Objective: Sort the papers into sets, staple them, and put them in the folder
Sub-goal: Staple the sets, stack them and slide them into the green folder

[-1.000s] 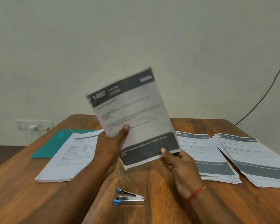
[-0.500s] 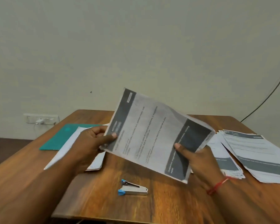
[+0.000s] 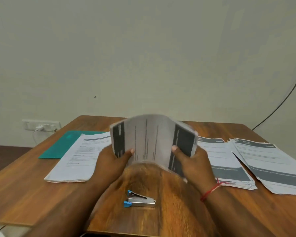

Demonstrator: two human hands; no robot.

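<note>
Left hand [image 3: 111, 161] and right hand [image 3: 193, 161] clasp the bowed paper set [image 3: 150, 139]. Stapler [image 3: 140, 199] at 6 o'clock on bare table [image 3: 24, 194]; left stack [image 3: 79, 159] 9, right stacks [image 3: 224, 159] 3, folder [image 3: 58, 147] 10.

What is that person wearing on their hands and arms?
No gloves on the left hand or the right hand, and no rings that I can see. Both forearms are bare, with no sleeves in view. The only thing worn is a thin red thread tied round the right wrist.
</note>
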